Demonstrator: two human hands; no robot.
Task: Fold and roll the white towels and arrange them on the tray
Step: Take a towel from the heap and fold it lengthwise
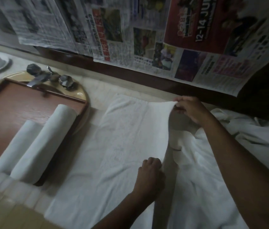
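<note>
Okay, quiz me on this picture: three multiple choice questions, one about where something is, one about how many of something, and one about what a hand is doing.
1. Where does the brown wooden tray lie relative to the flat white towel being folded?
A) to its left
B) to its right
C) on top of it

2. How many rolled white towels lie on the tray?
A) one
B) two
C) four

3. What is the right hand doing?
A) lying flat on the tray
B) pinching the flat towel's raised far corner
C) holding a rolled towel

Answers:
1 A: the tray sits to the left of the spread towel.
2 B: two rolls lie side by side on the tray's right part.
3 B: fingers and thumb pinch the lifted corner, while the left hand grips the same towel nearer the person.
</note>
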